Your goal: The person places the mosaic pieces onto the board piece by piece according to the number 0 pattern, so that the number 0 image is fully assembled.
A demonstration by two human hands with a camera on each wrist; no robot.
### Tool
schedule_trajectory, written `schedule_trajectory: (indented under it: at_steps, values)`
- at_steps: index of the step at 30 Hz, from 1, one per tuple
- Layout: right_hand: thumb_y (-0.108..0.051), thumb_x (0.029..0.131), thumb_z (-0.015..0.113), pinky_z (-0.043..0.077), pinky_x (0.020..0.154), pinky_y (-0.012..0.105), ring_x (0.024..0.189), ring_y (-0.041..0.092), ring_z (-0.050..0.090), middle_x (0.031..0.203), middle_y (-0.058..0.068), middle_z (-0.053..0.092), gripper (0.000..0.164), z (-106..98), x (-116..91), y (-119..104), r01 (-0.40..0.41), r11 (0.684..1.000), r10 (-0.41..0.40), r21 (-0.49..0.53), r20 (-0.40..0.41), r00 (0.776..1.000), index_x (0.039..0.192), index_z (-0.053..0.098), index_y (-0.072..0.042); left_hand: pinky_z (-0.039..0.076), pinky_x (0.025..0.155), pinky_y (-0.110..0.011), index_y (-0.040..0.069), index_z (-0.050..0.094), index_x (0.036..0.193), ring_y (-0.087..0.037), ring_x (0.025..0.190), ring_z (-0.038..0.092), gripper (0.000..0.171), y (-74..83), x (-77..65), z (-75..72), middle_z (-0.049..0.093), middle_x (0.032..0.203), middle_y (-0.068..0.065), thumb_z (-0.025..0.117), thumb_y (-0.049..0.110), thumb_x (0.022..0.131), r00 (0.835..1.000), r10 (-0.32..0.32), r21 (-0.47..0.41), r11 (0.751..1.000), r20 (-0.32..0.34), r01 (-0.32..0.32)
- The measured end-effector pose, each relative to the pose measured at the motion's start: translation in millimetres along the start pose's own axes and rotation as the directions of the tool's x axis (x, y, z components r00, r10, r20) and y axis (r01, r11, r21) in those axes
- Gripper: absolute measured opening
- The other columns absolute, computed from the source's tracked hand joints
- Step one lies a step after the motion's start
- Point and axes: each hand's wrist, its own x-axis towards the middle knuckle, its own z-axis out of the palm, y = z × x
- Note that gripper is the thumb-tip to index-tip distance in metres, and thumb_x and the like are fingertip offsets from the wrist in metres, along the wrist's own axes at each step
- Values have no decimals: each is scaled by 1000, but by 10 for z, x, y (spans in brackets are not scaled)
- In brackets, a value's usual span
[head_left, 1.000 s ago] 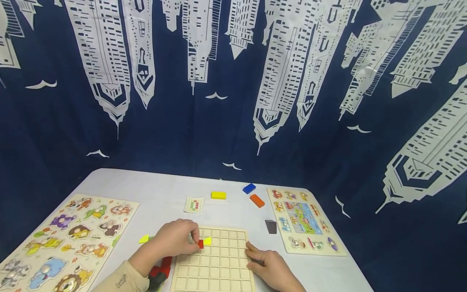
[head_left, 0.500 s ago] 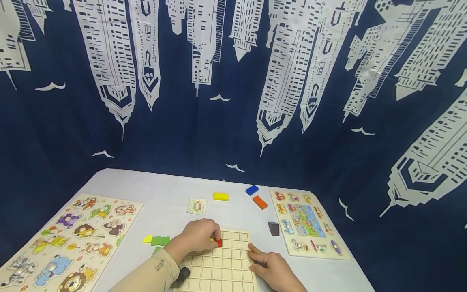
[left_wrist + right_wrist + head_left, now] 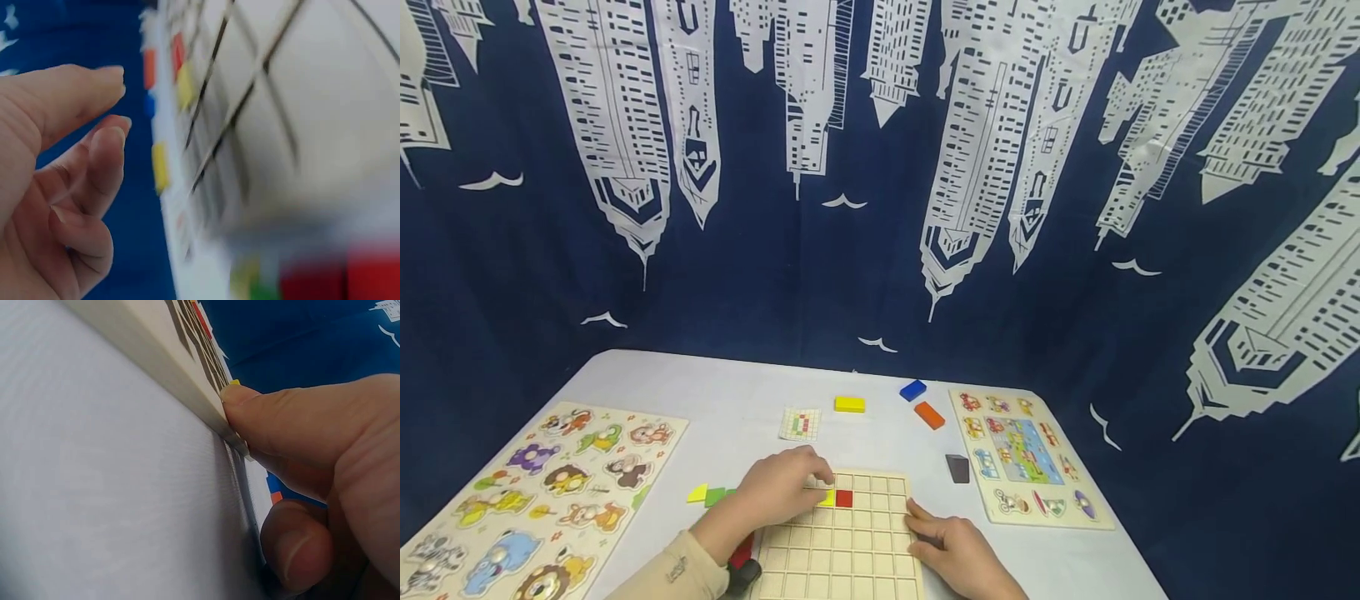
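In the head view a wooden grid board (image 3: 863,542) lies on the table with a red square tile (image 3: 844,499) in one cell. Left of that tile is a yellow tile (image 3: 827,499), partly covered by my left hand (image 3: 778,490). My left hand hovers over the board's upper left part; the left wrist view shows its thumb and fingers loosely bent, with nothing between them. My right hand (image 3: 953,546) holds the board's right edge, its thumb (image 3: 275,419) against the rim in the right wrist view.
Left of the board lie green tiles (image 3: 715,497), a yellow piece (image 3: 697,493) and red tiles (image 3: 742,552). A pattern card (image 3: 801,423), yellow block (image 3: 849,404), blue block (image 3: 913,390), orange block (image 3: 929,415) and dark block (image 3: 957,468) lie beyond. Puzzle boards (image 3: 658,414) (image 3: 1052,514) flank them.
My left hand set the red tile into the cell right of the yellow tile, let go and drew back left. My right hand stays at the board's edge.
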Motion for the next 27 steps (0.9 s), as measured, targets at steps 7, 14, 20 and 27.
schedule_trajectory:
  at_steps: [7,14,20,27]
  values:
    - [-35,95,72,44,107,57,139,36,52,153,1,53,46,11,-1,-40,7,1000,-7,-29,-17,1000,135,68,-14,53,79,-44,22,76,108,-15,91,66,23,-522,-594,-420,71,105,5,79,14,86,943,-296,2,954,-154,300]
    - [-31,96,72,43,108,58,140,37,51,153,3,52,45,-1,-8,-76,12,999,-12,-33,-21,1000,136,67,-11,52,82,-49,13,75,115,-23,92,66,36,-997,-849,-392,71,109,-6,83,12,80,906,-392,-28,919,-160,393]
    - [-32,96,72,42,109,58,141,37,50,154,1,52,45,14,-11,-57,-12,1000,12,-18,-16,1000,136,67,-13,54,79,-43,15,78,107,-16,88,62,28,-1076,-851,-295,69,101,-2,86,17,79,900,-412,-44,911,-141,410]
    - [-33,95,72,42,109,58,141,36,50,154,1,51,45,36,-14,-45,-13,1000,12,-11,-21,1000,136,67,-14,52,86,-50,14,78,108,-24,96,66,32,-1076,-879,-316,71,107,-4,82,8,77,900,-406,-32,913,-157,406]
